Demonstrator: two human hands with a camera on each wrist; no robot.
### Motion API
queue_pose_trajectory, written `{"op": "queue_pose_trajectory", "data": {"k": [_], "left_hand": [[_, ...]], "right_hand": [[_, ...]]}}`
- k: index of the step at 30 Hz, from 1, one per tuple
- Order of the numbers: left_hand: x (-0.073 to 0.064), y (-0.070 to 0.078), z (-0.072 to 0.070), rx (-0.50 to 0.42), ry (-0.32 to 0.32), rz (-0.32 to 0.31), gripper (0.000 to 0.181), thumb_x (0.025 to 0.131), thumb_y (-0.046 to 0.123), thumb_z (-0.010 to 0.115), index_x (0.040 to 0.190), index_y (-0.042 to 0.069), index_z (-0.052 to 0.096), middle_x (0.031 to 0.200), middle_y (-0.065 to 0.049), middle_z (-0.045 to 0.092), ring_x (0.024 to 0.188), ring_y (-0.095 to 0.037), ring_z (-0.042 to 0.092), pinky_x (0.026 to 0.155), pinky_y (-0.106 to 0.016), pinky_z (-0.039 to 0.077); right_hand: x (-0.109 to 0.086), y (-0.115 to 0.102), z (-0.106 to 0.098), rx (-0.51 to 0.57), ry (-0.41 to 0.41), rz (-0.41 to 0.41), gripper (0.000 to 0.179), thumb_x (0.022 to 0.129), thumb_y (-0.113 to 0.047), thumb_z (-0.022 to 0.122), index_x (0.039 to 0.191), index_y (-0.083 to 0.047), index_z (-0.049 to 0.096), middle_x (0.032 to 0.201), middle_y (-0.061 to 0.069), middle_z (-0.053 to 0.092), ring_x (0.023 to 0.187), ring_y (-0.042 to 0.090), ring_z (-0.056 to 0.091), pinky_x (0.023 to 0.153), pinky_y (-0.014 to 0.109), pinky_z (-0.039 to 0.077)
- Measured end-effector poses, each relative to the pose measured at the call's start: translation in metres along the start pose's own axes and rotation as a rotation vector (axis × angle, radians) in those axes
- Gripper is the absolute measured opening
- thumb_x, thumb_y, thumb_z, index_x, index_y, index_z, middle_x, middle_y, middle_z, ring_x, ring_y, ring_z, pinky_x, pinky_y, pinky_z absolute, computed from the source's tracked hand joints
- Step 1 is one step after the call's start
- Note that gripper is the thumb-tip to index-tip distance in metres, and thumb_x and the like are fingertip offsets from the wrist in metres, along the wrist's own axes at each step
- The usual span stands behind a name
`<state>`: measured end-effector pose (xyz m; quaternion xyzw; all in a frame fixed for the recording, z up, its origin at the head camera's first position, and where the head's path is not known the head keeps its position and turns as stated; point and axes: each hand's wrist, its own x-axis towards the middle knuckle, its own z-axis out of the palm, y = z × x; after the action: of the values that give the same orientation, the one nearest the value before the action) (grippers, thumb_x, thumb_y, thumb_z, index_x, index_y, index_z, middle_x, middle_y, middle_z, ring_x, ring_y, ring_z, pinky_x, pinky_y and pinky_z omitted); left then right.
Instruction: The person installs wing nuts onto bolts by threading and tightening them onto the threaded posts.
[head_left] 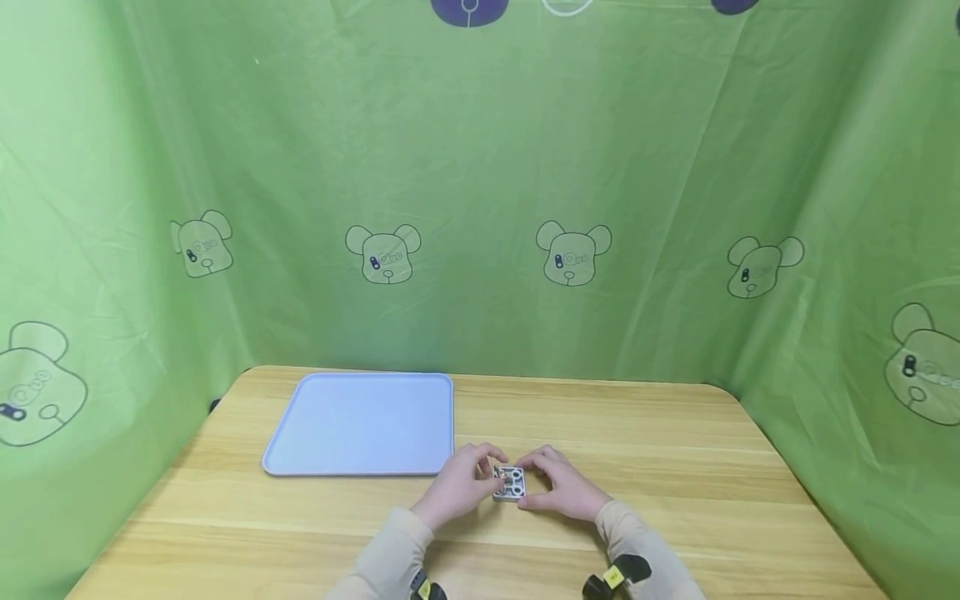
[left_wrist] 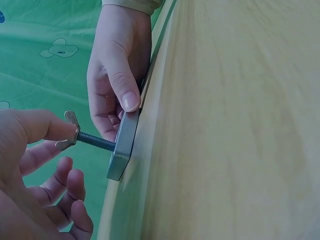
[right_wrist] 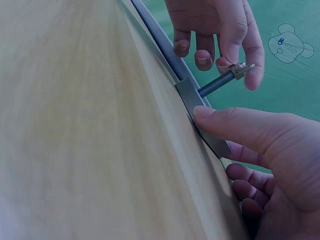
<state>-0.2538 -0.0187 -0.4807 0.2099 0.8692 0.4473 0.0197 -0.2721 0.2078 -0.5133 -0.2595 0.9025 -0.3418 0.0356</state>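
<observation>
A small square grey metal block (head_left: 509, 495) with round holes lies on the table between the hands. From it a threaded bolt (left_wrist: 97, 141) stands upright, topped by a metal wing nut (right_wrist: 240, 70). The left hand (head_left: 459, 486) pinches the wing nut between thumb and index finger, its other fingers loosely bent. The right hand (head_left: 564, 490) grips the block by its edges, the thumb on the near side and fingers on the far side. In the head view, the left fingers partly cover the bolt and wing nut.
A light blue-violet tray (head_left: 360, 425) lies on the wooden table (head_left: 660, 450), left of and behind the hands. Green curtains (head_left: 480, 150) with bear outlines enclose the table at the back and sides. Dark straps (head_left: 617, 577) sit on both wrists.
</observation>
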Motion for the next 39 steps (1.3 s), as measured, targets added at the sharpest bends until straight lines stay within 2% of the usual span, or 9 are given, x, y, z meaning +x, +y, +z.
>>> {"op": "queue_pose_trajectory", "data": {"k": [3,6,9,13,25,33,39], "left_hand": [[-0.0005,0.0014,-0.0007,-0.057,0.013,-0.013,0.030,0.081,0.012,0.073,0.108,0.010,0.061,0.088,-0.003,0.055,0.073,-0.010,0.048,0.063,-0.022,0.042],[-0.0013,0.0029,-0.0018,-0.091,0.022,-0.033,0.025,0.079,0.012,0.073,0.098,0.009,0.057,0.088,-0.002,0.053,0.075,-0.010,0.046,0.065,-0.022,0.041],[-0.0021,0.0037,-0.0025,-0.059,0.034,-0.024,0.023,0.078,0.015,0.074,0.086,0.009,0.054,0.084,0.000,0.051,0.075,-0.011,0.044,0.066,-0.022,0.039],[-0.0025,0.0037,-0.0026,-0.013,0.036,-0.011,0.025,0.077,0.020,0.077,0.080,0.009,0.054,0.080,0.001,0.049,0.073,-0.010,0.043,0.064,-0.022,0.037],[-0.0037,0.0036,-0.0031,-0.026,0.012,-0.041,0.031,0.076,0.026,0.081,0.095,0.009,0.063,0.090,-0.011,0.059,0.074,-0.011,0.046,0.065,-0.024,0.039],[-0.0022,0.0029,-0.0028,-0.028,0.005,-0.032,0.030,0.077,0.026,0.080,0.097,0.010,0.066,0.089,-0.009,0.060,0.076,-0.013,0.049,0.065,-0.024,0.039],[-0.0019,0.0020,-0.0026,-0.003,0.006,-0.018,0.022,0.080,0.024,0.076,0.096,0.012,0.066,0.083,-0.002,0.056,0.072,-0.009,0.046,0.063,-0.023,0.039]], "right_hand": [[0.0001,0.0003,0.0003,-0.008,0.000,0.000,0.057,0.076,-0.046,0.077,0.121,-0.016,0.061,0.116,-0.001,0.053,0.110,0.019,0.051,0.099,0.043,0.044],[0.0001,0.0002,0.0003,-0.019,0.005,-0.009,0.057,0.076,-0.046,0.077,0.122,-0.016,0.061,0.115,-0.002,0.054,0.109,0.018,0.051,0.098,0.040,0.044],[0.0002,-0.0002,0.0002,-0.024,0.011,-0.026,0.056,0.077,-0.045,0.078,0.121,-0.015,0.061,0.114,-0.001,0.054,0.107,0.018,0.051,0.097,0.039,0.044],[0.0002,-0.0013,-0.0006,-0.021,0.013,-0.038,0.055,0.077,-0.044,0.078,0.121,-0.014,0.062,0.113,0.000,0.055,0.107,0.017,0.050,0.097,0.038,0.044],[0.0002,-0.0005,-0.0009,-0.016,0.010,-0.034,0.056,0.077,-0.044,0.077,0.121,-0.015,0.061,0.115,0.001,0.054,0.109,0.020,0.051,0.098,0.046,0.043],[0.0004,-0.0005,-0.0002,-0.007,0.004,-0.018,0.056,0.077,-0.046,0.077,0.122,-0.017,0.061,0.116,0.000,0.054,0.110,0.020,0.050,0.099,0.045,0.042],[0.0004,-0.0013,0.0000,-0.013,0.006,-0.021,0.055,0.077,-0.044,0.078,0.121,-0.016,0.061,0.117,0.001,0.054,0.111,0.021,0.051,0.099,0.045,0.042]]}}
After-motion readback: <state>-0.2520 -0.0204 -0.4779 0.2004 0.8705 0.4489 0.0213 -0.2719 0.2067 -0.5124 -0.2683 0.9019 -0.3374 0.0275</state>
